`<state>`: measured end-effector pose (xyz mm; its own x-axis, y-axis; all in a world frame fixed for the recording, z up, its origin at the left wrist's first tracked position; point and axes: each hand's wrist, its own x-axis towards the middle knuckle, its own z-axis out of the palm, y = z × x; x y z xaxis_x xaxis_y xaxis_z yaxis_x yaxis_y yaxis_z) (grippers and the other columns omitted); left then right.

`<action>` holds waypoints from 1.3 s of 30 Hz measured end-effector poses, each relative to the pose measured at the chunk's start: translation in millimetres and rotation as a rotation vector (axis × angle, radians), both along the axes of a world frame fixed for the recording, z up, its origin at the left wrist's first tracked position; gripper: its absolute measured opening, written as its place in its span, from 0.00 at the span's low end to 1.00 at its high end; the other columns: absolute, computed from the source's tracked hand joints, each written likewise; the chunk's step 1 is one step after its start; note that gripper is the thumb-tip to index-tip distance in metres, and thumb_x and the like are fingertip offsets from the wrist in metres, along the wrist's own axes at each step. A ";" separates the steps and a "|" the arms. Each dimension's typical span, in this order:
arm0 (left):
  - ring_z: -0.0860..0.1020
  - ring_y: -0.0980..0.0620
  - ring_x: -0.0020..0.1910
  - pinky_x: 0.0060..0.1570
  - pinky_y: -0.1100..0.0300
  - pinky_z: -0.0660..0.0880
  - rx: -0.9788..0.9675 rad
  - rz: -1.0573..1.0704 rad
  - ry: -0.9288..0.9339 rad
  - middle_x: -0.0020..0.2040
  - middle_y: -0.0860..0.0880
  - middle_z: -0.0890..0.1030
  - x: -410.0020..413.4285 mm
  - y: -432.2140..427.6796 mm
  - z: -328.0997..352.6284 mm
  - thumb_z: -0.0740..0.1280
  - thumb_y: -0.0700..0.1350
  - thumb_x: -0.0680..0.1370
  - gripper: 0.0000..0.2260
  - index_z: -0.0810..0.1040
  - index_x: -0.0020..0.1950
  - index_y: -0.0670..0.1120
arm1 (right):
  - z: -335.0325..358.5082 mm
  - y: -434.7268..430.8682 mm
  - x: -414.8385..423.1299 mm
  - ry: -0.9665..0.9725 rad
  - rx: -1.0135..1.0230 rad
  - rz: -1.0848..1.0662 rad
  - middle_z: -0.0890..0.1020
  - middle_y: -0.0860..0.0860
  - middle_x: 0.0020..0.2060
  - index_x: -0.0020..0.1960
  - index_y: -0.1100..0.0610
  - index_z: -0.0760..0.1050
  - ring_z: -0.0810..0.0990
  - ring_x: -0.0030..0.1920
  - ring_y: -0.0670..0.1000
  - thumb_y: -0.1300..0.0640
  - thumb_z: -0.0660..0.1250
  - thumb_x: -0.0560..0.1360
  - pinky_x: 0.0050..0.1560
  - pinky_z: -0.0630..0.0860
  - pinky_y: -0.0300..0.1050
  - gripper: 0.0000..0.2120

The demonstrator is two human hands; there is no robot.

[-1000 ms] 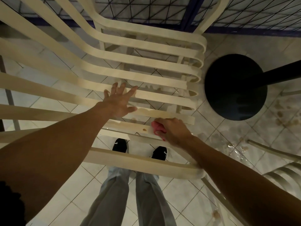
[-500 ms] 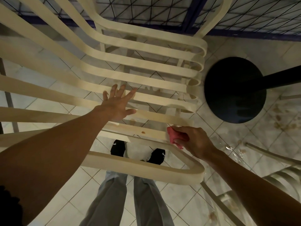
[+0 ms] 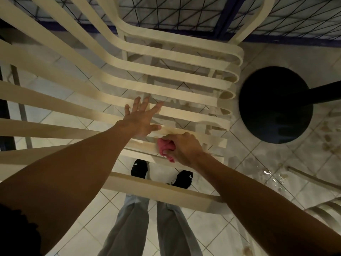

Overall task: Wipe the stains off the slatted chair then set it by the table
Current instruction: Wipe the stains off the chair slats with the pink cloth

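- The cream slatted chair (image 3: pixel 166 74) fills the middle and left of the view, seen from above, standing on the tiled floor (image 3: pixel 258 157) with its curved slats running from left to right
- The left hand (image 3: pixel 140 121) lies flat across the middle slats, its grip wide, fingers straight and spread toward the far side, thumb out to the right
- The right hand (image 3: pixel 182 148) is just near and right of the left one; its grip is curled tight round a bunched pink cloth (image 3: pixel 165 147), which is pressed against one of the nearer slats
- Brownish stains (image 3: pixel 185 104) show on the slats far of the cloth, and a fainter smear sits on the slat between the two hands
- Through the gaps in the near slats a pair of black shoes (image 3: pixel 139 169) and grey trouser legs (image 3: pixel 129 228) show below
- To the right of the chair a black round base (image 3: pixel 275 105) rests on the floor, with a dark pole (image 3: pixel 324 94) reaching off to the right edge
- The floor near that base is wet and blotched
- Part of a second slatted chair (image 3: pixel 324 211) shows at the near right edge
- A dark wire mesh (image 3: pixel 166 13) with a blue frame runs along the far side
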<state>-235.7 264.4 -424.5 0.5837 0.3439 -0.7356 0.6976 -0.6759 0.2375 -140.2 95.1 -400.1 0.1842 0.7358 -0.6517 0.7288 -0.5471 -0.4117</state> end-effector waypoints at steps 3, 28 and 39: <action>0.31 0.44 0.77 0.74 0.37 0.37 -0.010 0.006 -0.005 0.80 0.49 0.32 -1.2 1.0 1.3 0.62 0.62 0.79 0.38 0.37 0.78 0.66 | 3.0 -15.1 7.8 -0.059 -0.022 -0.024 0.81 0.51 0.60 0.71 0.41 0.71 0.79 0.57 0.56 0.42 0.70 0.75 0.58 0.77 0.51 0.25; 0.39 0.44 0.80 0.75 0.41 0.43 -0.034 0.004 -0.097 0.81 0.47 0.41 -6.0 9.9 16.5 0.63 0.56 0.82 0.32 0.46 0.79 0.65 | 9.1 -29.5 13.3 0.124 -0.019 -0.026 0.82 0.52 0.59 0.74 0.48 0.68 0.80 0.57 0.55 0.48 0.61 0.82 0.60 0.76 0.52 0.21; 0.36 0.40 0.79 0.76 0.45 0.39 0.206 -0.180 -0.009 0.80 0.45 0.34 -50.3 83.7 6.7 0.59 0.61 0.82 0.33 0.39 0.79 0.64 | 4.8 -1.0 -13.7 0.073 0.041 -0.018 0.83 0.47 0.54 0.71 0.45 0.70 0.82 0.49 0.51 0.50 0.63 0.82 0.57 0.78 0.52 0.18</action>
<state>-286.0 348.1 -417.7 0.6552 0.3755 -0.6555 0.5603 -0.8236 0.0882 -153.9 94.1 -395.3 0.1505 0.7590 -0.6335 0.6863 -0.5414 -0.4857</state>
